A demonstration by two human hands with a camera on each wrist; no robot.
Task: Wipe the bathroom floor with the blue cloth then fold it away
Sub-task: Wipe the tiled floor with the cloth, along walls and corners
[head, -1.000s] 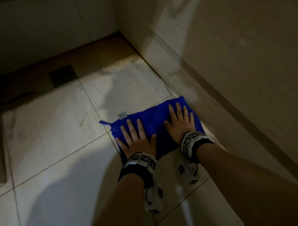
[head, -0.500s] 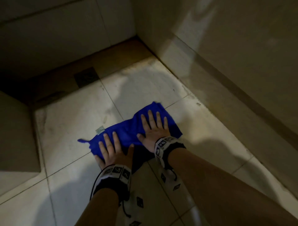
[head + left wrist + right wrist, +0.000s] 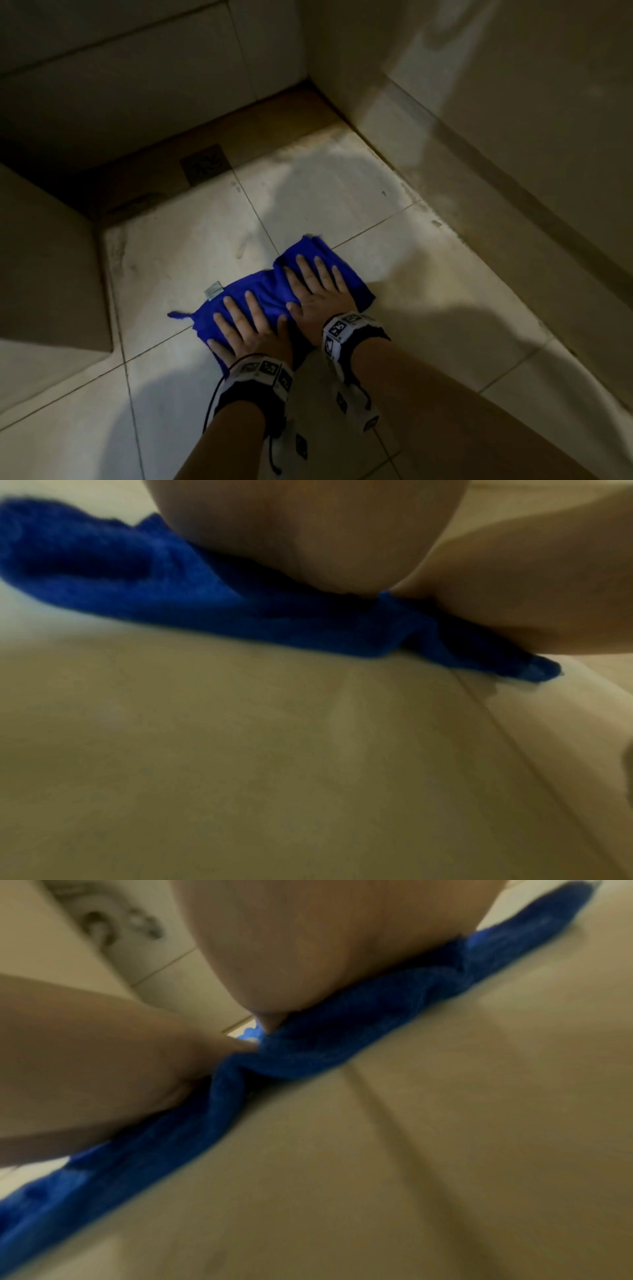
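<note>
The blue cloth (image 3: 270, 291) lies bunched on the pale tiled floor (image 3: 178, 253), with a small grey label at its far left edge. My left hand (image 3: 245, 329) presses flat on its near left part, fingers straight and spread. My right hand (image 3: 317, 287) presses flat on its right part, beside the left hand. In the left wrist view the palm (image 3: 308, 534) bears down on the cloth (image 3: 192, 601). In the right wrist view the palm (image 3: 308, 947) likewise rests on the rumpled cloth (image 3: 325, 1042). Both views are blurred.
A square floor drain (image 3: 205, 163) sits in the dark brown strip by the back wall. A beige wall (image 3: 513, 120) runs along the right. A low block or step (image 3: 44, 274) stands at the left. A grout line (image 3: 404, 1137) crosses the tile under my right wrist.
Both hands have slid the cloth leftward, away from the right wall onto the middle tiles. The cloth has bunched up somewhat. The hands stay flat on it.
</note>
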